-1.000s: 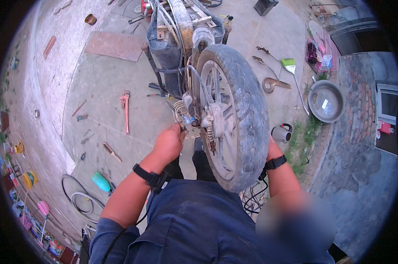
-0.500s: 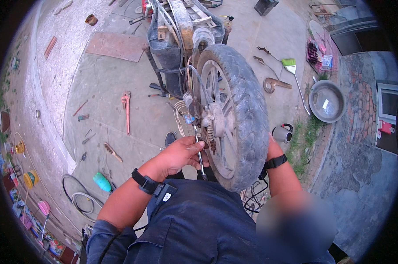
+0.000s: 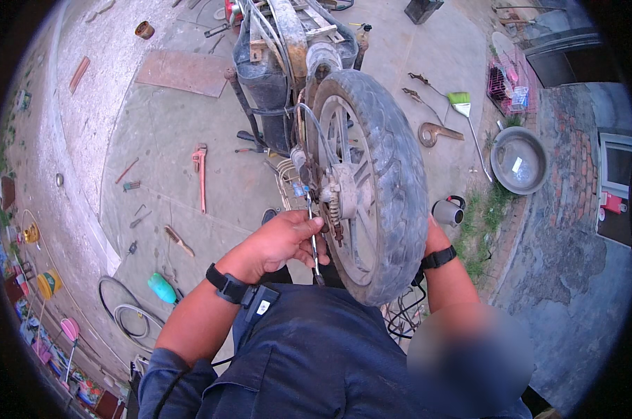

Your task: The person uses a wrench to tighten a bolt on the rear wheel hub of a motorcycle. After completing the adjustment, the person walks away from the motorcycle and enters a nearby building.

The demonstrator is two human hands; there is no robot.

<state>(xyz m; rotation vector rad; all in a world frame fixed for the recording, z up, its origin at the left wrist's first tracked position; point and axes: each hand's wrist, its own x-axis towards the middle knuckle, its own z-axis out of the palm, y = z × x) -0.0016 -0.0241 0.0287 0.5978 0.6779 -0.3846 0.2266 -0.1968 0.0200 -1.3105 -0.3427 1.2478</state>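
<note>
A worn wheel (image 3: 396,167) with a spoked hub stands upright before me, mounted on a dusty vehicle frame (image 3: 265,91). My left hand (image 3: 288,241) is closed around a slim silver wrench (image 3: 312,234), thumb along its shaft. The upper end of that tool meets the axle area beside the hub, where a bit of blue shows. Close by, a coil spring (image 3: 334,208) and a threaded rod sit next to the hub. On the wheel's other side, my right hand (image 3: 436,236) is partly behind the tyre, its fingers hidden.
Left on the concrete lie a red pipe wrench (image 3: 200,178), a wooden brush (image 3: 179,241), a green bottle (image 3: 162,287) and a hose (image 3: 124,314). To the right are a grey basin (image 3: 519,159), a kettle (image 3: 448,211), a broom (image 3: 469,129) and a pink cage (image 3: 511,87).
My left hand has shifted slightly left, and the wrench's lower end has swung left with it. The right hand stays about where it was beside the tyre.
</note>
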